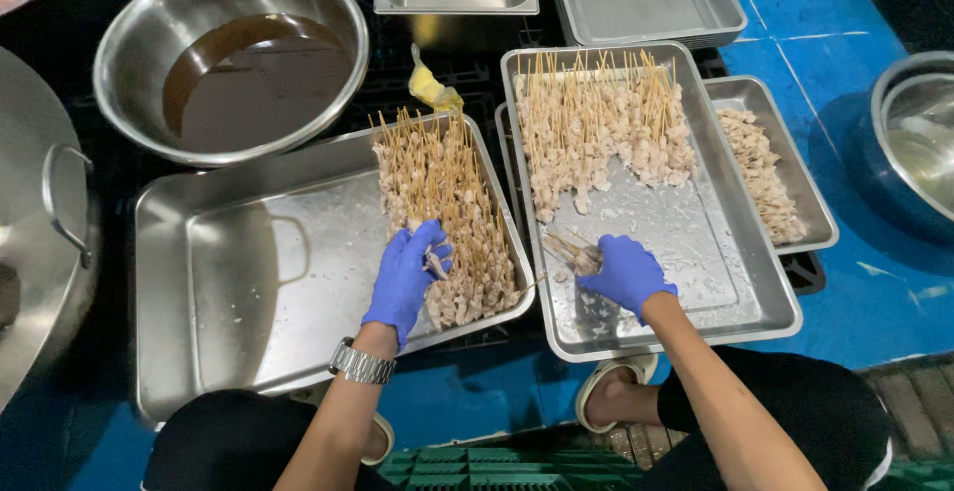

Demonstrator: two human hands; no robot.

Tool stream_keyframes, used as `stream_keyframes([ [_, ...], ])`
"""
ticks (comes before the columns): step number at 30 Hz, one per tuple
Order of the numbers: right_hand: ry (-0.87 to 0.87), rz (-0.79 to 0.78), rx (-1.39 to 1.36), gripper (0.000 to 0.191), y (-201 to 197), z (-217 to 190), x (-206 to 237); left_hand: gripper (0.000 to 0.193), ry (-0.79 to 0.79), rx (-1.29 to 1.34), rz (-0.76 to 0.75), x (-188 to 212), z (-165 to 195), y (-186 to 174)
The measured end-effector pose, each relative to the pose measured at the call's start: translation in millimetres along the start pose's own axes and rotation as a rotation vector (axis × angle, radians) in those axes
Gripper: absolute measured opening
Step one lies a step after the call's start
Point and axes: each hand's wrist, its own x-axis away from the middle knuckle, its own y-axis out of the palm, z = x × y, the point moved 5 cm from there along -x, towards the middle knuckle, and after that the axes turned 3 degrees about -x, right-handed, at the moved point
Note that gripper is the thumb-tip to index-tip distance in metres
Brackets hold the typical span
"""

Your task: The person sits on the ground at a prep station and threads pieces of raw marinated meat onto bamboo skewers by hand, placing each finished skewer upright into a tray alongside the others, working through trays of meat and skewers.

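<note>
The small pale piece of raw meat (435,265) is sitting between the fingers of the left hand (405,277), which is wearing a blue glove and is closing narrowly around it. This hand is hovering over the near end of the heap of finished meat skewers (447,218), which is lying along the right side of the large steel tray (248,282). The sticks in the heap are pointing away from the person, with the meat at the near ends.

The right hand (621,272), also in a blue glove, is gripping a small bundle of thin bamboo sticks (566,250) over the deep rectangular steel tray (696,282). The long axis of this bundle is running toward the upper left, so its free tips are pointing toward the left hand. The meat piece is lying to the left of the stick tips, across the rims of the two trays, and the left hand is the one nearer to it.

Farther in the same deep tray, a second row of skewers (601,128) is lying with the sticks upward. To its right, a smaller steel tray with loose meat pieces (765,168) is standing partly under it. Behind the left tray, a round steel bowl with brown liquid (234,59) is resting. A silver wristwatch (362,363) is showing on the left wrist.
</note>
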Motion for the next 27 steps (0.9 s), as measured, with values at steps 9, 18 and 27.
stream_keyframes([
  [9,0.095,0.038,-0.049,0.064,23,33,-13,0.052,0.309,-1.043,0.155,-20,-19,-66],
  [18,0.079,-0.043,-1.052,0.031,-20,49,-46,0.038,0.044,-1.092,0.175,-13,-57,-74],
  [27,-0.076,-0.477,-1.318,0.035,19,-136,19,0.043,0.291,-0.982,0.111,-15,-54,-63],
])
